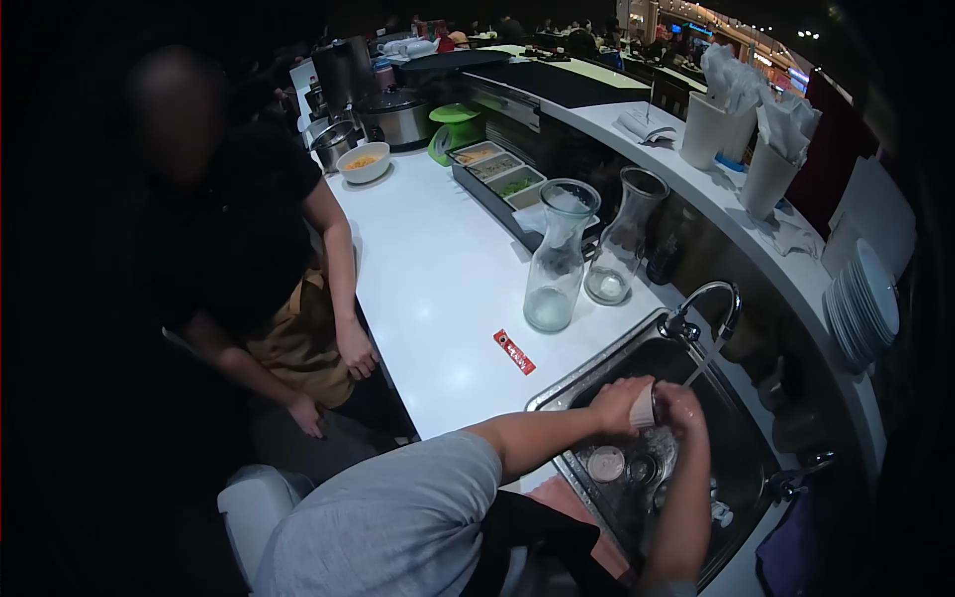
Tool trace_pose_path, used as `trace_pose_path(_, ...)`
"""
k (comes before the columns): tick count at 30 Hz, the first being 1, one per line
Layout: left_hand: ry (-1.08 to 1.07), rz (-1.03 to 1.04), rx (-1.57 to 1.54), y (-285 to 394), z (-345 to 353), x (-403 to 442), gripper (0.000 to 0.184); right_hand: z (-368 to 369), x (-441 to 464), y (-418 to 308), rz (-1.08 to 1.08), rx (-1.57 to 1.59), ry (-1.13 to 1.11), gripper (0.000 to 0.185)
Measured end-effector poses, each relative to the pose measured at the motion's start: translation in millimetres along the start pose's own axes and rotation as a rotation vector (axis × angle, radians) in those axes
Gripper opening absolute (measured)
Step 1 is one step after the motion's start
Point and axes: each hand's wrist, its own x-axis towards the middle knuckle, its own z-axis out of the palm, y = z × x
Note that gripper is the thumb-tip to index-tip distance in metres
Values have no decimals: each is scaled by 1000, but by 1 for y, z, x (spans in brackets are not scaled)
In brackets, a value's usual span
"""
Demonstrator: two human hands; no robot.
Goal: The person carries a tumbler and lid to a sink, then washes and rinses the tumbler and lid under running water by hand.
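Note:
Over the metal sink, my left hand is closed around a small white ramekin with ribbed sides, tipped sideways. My right hand is curled against its open end, and its fingertips are partly hidden. Water runs from the curved faucet down beside my right hand. Below my hands, a pale round dish and a small clear glass dish lie in the basin. Other small items there are partly covered by my right forearm.
Two glass carafes stand behind the sink. A red packet lies on the white counter. Another person stands at left. Stacked plates and a pink cloth flank the sink.

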Motion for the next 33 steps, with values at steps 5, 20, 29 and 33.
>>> trace_pose_path(5,-118,119,-103,-14,28,10,110,-2,-16,-26,-151,-110,50,14)
trace_pose_path(20,-836,-820,-1419,-7,0,-5,62,5,-97,39,40,-1246,-63,18)
trace_pose_path(29,-649,-900,-1681,42,-38,-74,73,86,-10,135,-88,-597,-113,28)
trace_pose_path(33,-323,-767,-1208,64,-40,-85,83,66,11,142,312,326,-238,31)
